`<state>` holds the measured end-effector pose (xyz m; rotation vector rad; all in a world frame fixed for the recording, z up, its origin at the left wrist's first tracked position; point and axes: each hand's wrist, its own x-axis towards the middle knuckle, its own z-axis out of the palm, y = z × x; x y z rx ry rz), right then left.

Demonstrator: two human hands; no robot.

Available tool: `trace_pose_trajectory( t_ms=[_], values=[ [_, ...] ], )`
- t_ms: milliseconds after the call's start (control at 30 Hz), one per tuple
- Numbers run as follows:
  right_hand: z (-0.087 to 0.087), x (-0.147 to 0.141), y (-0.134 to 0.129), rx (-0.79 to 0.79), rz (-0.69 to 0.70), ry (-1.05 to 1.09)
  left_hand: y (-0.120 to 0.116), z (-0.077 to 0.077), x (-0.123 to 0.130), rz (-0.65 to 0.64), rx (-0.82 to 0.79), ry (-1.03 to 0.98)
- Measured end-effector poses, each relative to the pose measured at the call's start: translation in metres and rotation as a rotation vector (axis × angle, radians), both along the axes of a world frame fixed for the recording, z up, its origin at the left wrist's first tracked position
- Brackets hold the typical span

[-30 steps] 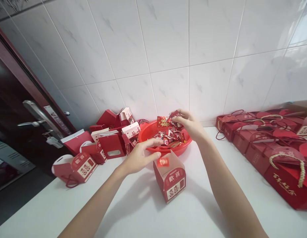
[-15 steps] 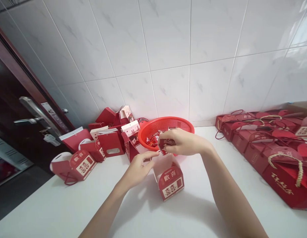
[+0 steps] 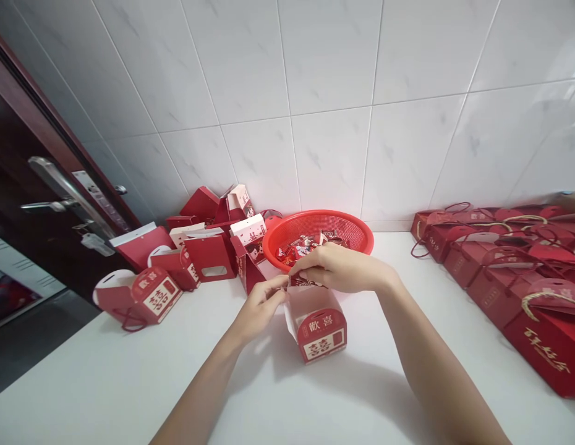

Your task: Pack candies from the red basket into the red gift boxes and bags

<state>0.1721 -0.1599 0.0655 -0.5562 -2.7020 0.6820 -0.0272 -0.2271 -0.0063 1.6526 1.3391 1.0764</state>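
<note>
One box (image 3: 322,330) sits below left hand (image 3: 261,304), narrowly open, and right hand (image 3: 338,267), holding sweets (image 3: 301,282).

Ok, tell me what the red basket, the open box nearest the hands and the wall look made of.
Red basket: probably plastic, slightly glossy, with finely perforated sides.
Open box: likely thin card, printed red outside, pale inside, with creased folds.
Wall: probably glazed ceramic tile, whitish with grey veining, soft sheen and straight joints.

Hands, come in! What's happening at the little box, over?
Right hand gripping wrapped sweets at open red gift box. Left hand by its rear left corner. Red mesh basket close behind.
</note>
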Motion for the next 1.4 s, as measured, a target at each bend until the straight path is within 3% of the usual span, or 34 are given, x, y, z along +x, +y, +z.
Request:
trace_pose_trajectory(
  t_ms=[267,500,667,900,1133,1233,1400],
  values=[
    [0.003,-0.003,-0.009,0.026,-0.052,-0.015,0.001,-0.006,0.001,0.069,0.018,-0.025],
    [0.001,-0.003,-0.007,0.048,-0.067,-0.065,0.0,-0.005,0.002,0.045,0.004,-0.022],
    [0.005,0.008,-0.007,0.077,-0.101,0.046,-0.001,-0.008,0.003,0.07,-0.002,-0.04],
    [0.015,0.022,-0.015,-0.016,-0.098,0.121,0.0,-0.014,0.006,0.068,0.008,-0.064],
    [-0.024,0.036,-0.041,0.113,-0.128,-0.024,0.003,-0.024,0.007,0.066,0.096,-0.076],
    [-0.037,0.05,-0.059,0.076,-0.159,0.008,0.002,-0.027,0.009,0.068,0.124,-0.055],
    [-0.044,0.061,-0.081,-0.043,-0.105,0.097,-0.001,-0.028,0.015,0.059,0.163,-0.06]
  ],
)
